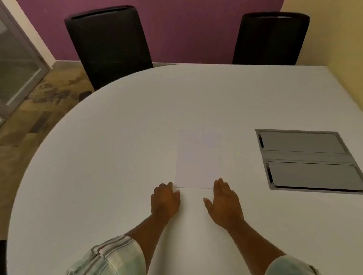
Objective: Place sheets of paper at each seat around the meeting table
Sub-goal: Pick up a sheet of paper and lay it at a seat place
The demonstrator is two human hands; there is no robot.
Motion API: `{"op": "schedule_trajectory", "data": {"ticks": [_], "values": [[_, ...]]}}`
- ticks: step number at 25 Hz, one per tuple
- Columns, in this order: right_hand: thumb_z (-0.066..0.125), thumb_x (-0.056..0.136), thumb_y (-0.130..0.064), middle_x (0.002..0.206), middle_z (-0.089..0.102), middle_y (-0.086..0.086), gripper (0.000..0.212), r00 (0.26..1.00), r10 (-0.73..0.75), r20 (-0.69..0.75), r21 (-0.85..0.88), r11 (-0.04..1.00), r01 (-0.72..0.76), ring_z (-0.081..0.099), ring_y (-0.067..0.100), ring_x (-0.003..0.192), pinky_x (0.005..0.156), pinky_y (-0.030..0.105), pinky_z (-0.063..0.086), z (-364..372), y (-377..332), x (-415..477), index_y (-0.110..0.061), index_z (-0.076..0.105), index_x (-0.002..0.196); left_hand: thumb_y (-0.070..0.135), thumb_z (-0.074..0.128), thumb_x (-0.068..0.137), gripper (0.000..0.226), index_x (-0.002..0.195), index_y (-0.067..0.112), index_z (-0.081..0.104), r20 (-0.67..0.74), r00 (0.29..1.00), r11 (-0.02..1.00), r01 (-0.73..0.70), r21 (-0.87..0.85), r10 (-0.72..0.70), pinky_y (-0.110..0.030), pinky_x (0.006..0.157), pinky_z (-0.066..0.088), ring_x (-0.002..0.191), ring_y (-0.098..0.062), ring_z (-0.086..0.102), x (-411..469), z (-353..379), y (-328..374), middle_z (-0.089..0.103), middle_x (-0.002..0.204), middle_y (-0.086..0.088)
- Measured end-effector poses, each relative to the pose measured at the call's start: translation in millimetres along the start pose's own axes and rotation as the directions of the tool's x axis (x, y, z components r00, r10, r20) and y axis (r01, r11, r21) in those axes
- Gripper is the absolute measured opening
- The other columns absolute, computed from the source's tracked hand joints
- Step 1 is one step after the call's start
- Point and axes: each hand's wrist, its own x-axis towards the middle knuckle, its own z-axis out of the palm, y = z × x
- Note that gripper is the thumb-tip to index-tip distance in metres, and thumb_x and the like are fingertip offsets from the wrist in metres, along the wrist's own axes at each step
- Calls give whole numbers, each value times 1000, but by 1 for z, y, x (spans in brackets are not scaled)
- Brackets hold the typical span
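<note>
Sheet of paper point(197, 160) nearly the same white as the table point(114, 145) — its far and side edges are hard to trace; only the near edge reads clearly. It lies flat mid-table, left of a grey recessed cable hatch point(311, 160). Left hand point(165, 199) curled, fingertips at the sheet's near-left corner; whether it pinches the paper I cannot tell; right hand point(223, 202) flat, fingers extended, at the near-right corner, holding nothing. Two black chairs point(109, 45) stand beyond the table against a purple wall point(185, 18); a third is cut off at the lower left.

My only view is head-worn, looking steeply down and forward across the white table point(201, 95) from its near edge toward the two chairs point(109, 45) at the far edge; both hands sit close below.
</note>
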Motion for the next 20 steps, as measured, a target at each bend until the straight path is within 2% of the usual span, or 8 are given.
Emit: {"op": "schedule_trajectory", "data": {"ticks": [4,10,12,14,16,18,20], "values": [[35,108,-55,175,-5,16,84,998,-27,57,-7,1000,27,0,31,162,131,42,15,7,2,33,-3,0,165,44,46,106,45,137,12,54,29,997,998,67,-1,-67,-44,105,48,128,-33,54,33,7,9,56,136,-14],[32,108,-57,174,-4,19,85,989,-68,133,-57,995,77,1,33,162,131,45,12,22,1,59,-2,0,164,47,50,104,46,135,13,57,10,988,988,154,-29,-153,-43,102,48,127,-34,50,57,21,15,49,138,-13],[31,107,-58,174,-2,20,85,986,-69,152,-48,996,77,2,34,162,131,45,13,27,1,62,-2,1,164,44,54,103,45,137,16,60,1,982,975,187,-118,-188,-44,105,46,129,-34,50,61,23,20,49,141,-12],[30,107,-59,174,-3,20,86,986,-62,153,-42,997,70,0,35,162,131,45,14,31,1,63,-2,1,165,36,61,100,39,133,17,67,-21,964,917,246,-315,-266,-45,106,51,126,-33,56,67,22,27,58,137,-10],[29,107,-61,174,-3,20,85,988,-45,145,-45,998,52,1,35,162,130,45,14,34,0,65,-3,4,165,30,65,97,30,122,15,72,-52,948,856,259,-448,-314,-48,102,56,115,-30,65,69,21,34,69,123,-8],[27,106,-62,174,-3,19,85,989,-36,147,-54,998,44,1,35,162,130,46,14,35,-1,67,-4,7,165,31,65,99,24,112,12,72,-74,954,833,215,-509,-291,-46,97,60,100,-27,70,71,20,41,73,112,-8],[27,106,-62,174,-2,19,84,989,-35,140,-47,998,42,2,34,162,129,46,15,36,0,68,-5,8,165,30,63,102,20,102,11,70,-58,962,770,177,-613,-268,-42,91,62,87,-23,70,76,17,45,76,106,-10]]}}
